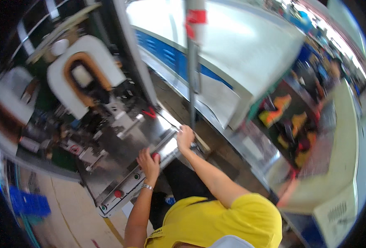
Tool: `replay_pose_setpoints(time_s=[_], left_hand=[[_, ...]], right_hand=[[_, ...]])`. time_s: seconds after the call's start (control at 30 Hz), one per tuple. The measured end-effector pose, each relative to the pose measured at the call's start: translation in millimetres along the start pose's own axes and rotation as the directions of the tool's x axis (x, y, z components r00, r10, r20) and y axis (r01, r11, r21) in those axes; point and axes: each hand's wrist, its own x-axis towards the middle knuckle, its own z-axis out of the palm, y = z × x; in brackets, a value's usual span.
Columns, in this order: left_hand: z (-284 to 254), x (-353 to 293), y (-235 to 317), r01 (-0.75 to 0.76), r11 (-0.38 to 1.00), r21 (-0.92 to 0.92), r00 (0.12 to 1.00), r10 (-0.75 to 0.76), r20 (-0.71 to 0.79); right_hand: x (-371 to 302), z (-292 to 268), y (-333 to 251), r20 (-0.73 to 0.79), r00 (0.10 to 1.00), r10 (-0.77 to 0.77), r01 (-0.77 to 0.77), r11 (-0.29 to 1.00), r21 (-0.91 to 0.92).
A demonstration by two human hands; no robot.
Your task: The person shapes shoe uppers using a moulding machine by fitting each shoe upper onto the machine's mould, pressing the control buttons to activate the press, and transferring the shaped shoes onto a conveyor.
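Quickly noted: two bare hands are held at the front edge of a machine with a metal table (127,155). The left hand (149,166) is laid palm down over the front control panel (127,188), fingers extended and a little spread, with nothing seen to be gripped. A round red button (155,156) is placed right beside its thumb side; whether it is being pressed cannot be told. The right hand (185,137) is set at the table's right front corner, fingers bent; blurred, so whether anything is grasped there cannot be told.

Along the panel, left of the left hand, a green button (136,177) and a second red button (118,193) are mounted. A metal bracelet (147,187) is worn on the left wrist, and a yellow shirt (220,223) is worn by the person.

Behind the bare metal, a white U-shaped part (110,62) with a brown inner band (72,74) is fitted on the machine, metal brackets (129,126) in front of it. To the right, an upright pole (192,74) wrapped in red tape is seen before a white-topped unit (249,37); farther right, orange-and-yellow pieces (280,109) are laid on a dark surface. At lower left, a blue crate (30,202) is seen.
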Motion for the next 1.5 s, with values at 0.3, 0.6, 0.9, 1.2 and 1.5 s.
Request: replay_pose_setpoints(time_s=[0.3,0.6,0.9,1.2,1.5], left_hand=[[9.1,-16.2,-14.0,-0.121,0.991,0.048,0.989,0.117,0.095],[7.9,-17.3,-15.2,-0.114,0.991,0.068,0.988,0.107,0.109],[2.2,-21.5,-17.0,-0.043,0.996,0.079,0.995,0.035,0.097],[-9.8,-12.0,-18.7,-0.009,0.998,-0.065,0.980,0.022,0.199],[-35.0,1.7,-6.2,0.099,0.951,-0.292,0.940,0.007,0.342]], right_hand=[[6.7,-20.0,10.1,0.124,0.990,0.065,-0.084,0.985,0.148],[-14.2,-152.9,164.9,0.000,0.923,0.385,-0.378,0.907,0.183],[69.0,-387.1,333.5,-0.352,0.877,0.328,-0.477,0.498,-0.724],[97.2,-446.3,423.1,-0.058,0.741,0.669,-0.430,0.407,-0.806],[154.9,-479.8,385.1,0.003,0.990,0.138,-0.077,0.572,-0.817]])
